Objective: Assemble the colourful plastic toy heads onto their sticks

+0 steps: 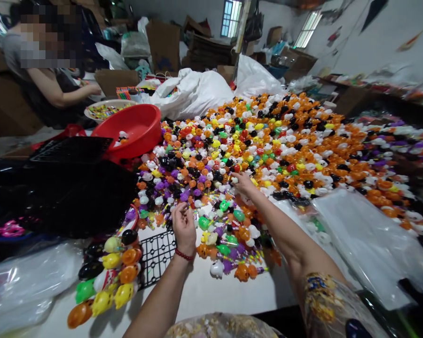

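Note:
A big heap of small plastic novelty toys in orange, white, black, purple, yellow and green covers the table. My right hand reaches into its middle, fingers bent around a small white figure. Lower and to the left is my left hand, palm turned up, with its fingers curled in; what lies in them, if anything, is too small to make out. Beside it a black grid tray lies flat on the white tabletop. Toys with colourful striped sticks lie in front of the heap, between my forearms.
At left, toys stand grouped in rows near black trays. A red basin and a bowl of small pieces stand behind. Clear plastic bags lie at right. Another person sits at the far left.

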Tool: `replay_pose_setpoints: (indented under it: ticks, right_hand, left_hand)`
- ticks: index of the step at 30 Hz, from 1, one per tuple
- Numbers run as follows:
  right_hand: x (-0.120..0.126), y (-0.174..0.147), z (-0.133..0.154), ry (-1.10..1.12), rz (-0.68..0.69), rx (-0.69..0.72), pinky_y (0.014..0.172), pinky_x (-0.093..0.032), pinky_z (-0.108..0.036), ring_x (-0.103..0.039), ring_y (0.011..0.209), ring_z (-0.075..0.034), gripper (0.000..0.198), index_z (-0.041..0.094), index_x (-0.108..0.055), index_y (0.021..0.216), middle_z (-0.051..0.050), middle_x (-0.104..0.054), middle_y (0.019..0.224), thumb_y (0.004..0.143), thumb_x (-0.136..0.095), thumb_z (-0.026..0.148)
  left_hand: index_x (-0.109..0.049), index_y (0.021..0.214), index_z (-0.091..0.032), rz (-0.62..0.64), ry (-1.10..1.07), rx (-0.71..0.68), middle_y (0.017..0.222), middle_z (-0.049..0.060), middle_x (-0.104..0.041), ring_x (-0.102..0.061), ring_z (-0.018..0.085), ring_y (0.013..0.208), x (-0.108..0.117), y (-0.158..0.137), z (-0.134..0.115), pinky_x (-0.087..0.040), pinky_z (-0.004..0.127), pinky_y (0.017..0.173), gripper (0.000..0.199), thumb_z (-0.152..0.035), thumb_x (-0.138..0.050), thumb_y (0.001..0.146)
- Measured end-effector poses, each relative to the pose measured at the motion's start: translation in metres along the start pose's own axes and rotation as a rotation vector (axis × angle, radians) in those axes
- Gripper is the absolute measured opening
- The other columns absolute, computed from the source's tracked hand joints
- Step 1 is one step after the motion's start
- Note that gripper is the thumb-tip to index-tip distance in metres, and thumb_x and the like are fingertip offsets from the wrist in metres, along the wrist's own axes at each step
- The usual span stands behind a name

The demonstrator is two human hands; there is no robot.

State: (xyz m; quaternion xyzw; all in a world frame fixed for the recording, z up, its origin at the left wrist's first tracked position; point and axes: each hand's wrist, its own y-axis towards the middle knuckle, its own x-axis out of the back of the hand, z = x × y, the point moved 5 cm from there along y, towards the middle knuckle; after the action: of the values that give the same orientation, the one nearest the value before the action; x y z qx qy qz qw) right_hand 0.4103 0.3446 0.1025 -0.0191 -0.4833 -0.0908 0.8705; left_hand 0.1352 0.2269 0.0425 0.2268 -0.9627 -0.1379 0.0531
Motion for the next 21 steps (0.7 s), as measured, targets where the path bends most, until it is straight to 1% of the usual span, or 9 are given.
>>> replay_pose_setpoints:
  ticks: [4, 7, 9, 11, 13, 14, 16, 18, 21]
  right_hand:
    - [-0.019, -0.018, 0.023, -0.037, 0.074, 0.062, 0.083, -0.048, -0.032, -0.062, 0.087, -0.023, 0.035, 0.02, -0.072, 0.106, -0.009, -0.062, 0.099, 0.074, -0.064, 0.01]
    - [-0.035, -0.051, 0.053, 0.02, 0.126, 0.197, 0.089, -0.049, -0.035, -0.062, 0.096, -0.023, 0.035, 0.022, -0.069, 0.115, -0.009, -0.063, 0.105, 0.081, -0.062, 0.017]
    - [-0.045, -0.08, 0.073, 0.131, 0.173, 0.267, 0.094, -0.049, -0.038, -0.061, 0.104, -0.024, 0.036, 0.022, -0.066, 0.122, -0.01, -0.064, 0.112, 0.086, -0.06, 0.024]
    - [-0.055, -0.107, 0.087, 0.242, 0.234, 0.314, 0.102, -0.046, -0.042, -0.058, 0.117, -0.026, 0.046, 0.021, -0.06, 0.132, -0.013, -0.062, 0.126, 0.086, -0.06, 0.027]
    - [-0.059, -0.13, 0.096, 0.313, 0.296, 0.367, 0.11, -0.04, -0.046, -0.05, 0.131, -0.027, 0.061, 0.019, -0.05, 0.143, -0.015, -0.054, 0.141, 0.084, -0.061, 0.025]
    - [-0.059, -0.139, 0.098, 0.338, 0.323, 0.394, 0.114, -0.037, -0.047, -0.045, 0.136, -0.028, 0.065, 0.019, -0.045, 0.147, -0.015, -0.05, 0.146, 0.083, -0.061, 0.024]
    - [-0.054, -0.151, 0.098, 0.384, 0.359, 0.431, 0.116, -0.034, -0.047, -0.041, 0.141, -0.027, 0.066, 0.02, -0.043, 0.148, -0.013, -0.047, 0.15, 0.084, -0.058, 0.023]
    - [-0.042, -0.154, 0.093, 0.425, 0.344, 0.422, 0.115, -0.036, -0.047, -0.046, 0.137, -0.026, 0.059, 0.023, -0.049, 0.145, -0.011, -0.053, 0.146, 0.086, -0.056, 0.024]
    - [-0.024, -0.149, 0.077, 0.416, 0.286, 0.283, 0.107, -0.044, -0.047, -0.058, 0.123, -0.027, 0.055, 0.027, -0.054, 0.139, -0.009, -0.063, 0.133, 0.086, -0.062, 0.032]
  left_hand:
    - [-0.063, 0.11, -0.02, 0.174, -0.079, 0.105, 0.103, 0.008, -0.066, -0.064, 0.018, 0.089, -0.009, -0.004, 0.0, -0.053, 0.032, 0.083, 0.032, -0.043, -0.058, 0.089]
    - [-0.06, 0.12, -0.019, 0.343, -0.139, 0.183, 0.113, 0.011, -0.067, -0.066, 0.018, 0.086, -0.018, -0.009, -0.001, -0.054, 0.032, 0.079, 0.046, -0.051, -0.06, 0.087]
    - [-0.057, 0.127, -0.02, 0.455, -0.191, 0.21, 0.124, 0.013, -0.064, -0.066, 0.02, 0.098, -0.023, -0.013, -0.004, -0.053, 0.034, 0.087, 0.055, -0.059, -0.057, 0.087]
    - [-0.057, 0.128, -0.02, 0.519, -0.253, 0.236, 0.133, 0.013, -0.059, -0.06, 0.024, 0.118, -0.025, -0.016, -0.009, -0.048, 0.037, 0.101, 0.062, -0.066, -0.054, 0.086]
    - [-0.057, 0.128, -0.021, 0.514, -0.336, 0.302, 0.138, 0.012, -0.056, -0.051, 0.025, 0.131, -0.026, -0.017, -0.011, -0.041, 0.037, 0.109, 0.065, -0.07, -0.053, 0.085]
    - [-0.058, 0.127, -0.022, 0.495, -0.386, 0.349, 0.139, 0.011, -0.056, -0.049, 0.025, 0.133, -0.027, -0.017, -0.011, -0.041, 0.036, 0.109, 0.065, -0.07, -0.055, 0.084]
    - [-0.06, 0.123, -0.023, 0.456, -0.492, 0.448, 0.134, 0.009, -0.06, -0.054, 0.024, 0.126, -0.028, -0.018, -0.011, -0.045, 0.033, 0.103, 0.061, -0.066, -0.065, 0.079]
    - [-0.063, 0.115, -0.023, 0.435, -0.596, 0.539, 0.12, 0.007, -0.066, -0.062, 0.02, 0.109, -0.031, -0.017, -0.009, -0.05, 0.028, 0.091, 0.057, -0.057, -0.076, 0.072]
    - [-0.063, 0.106, -0.022, 0.436, -0.726, 0.658, 0.094, 0.001, -0.068, -0.062, 0.011, 0.08, -0.032, -0.016, -0.008, -0.049, 0.02, 0.069, 0.047, -0.046, -0.081, 0.069]
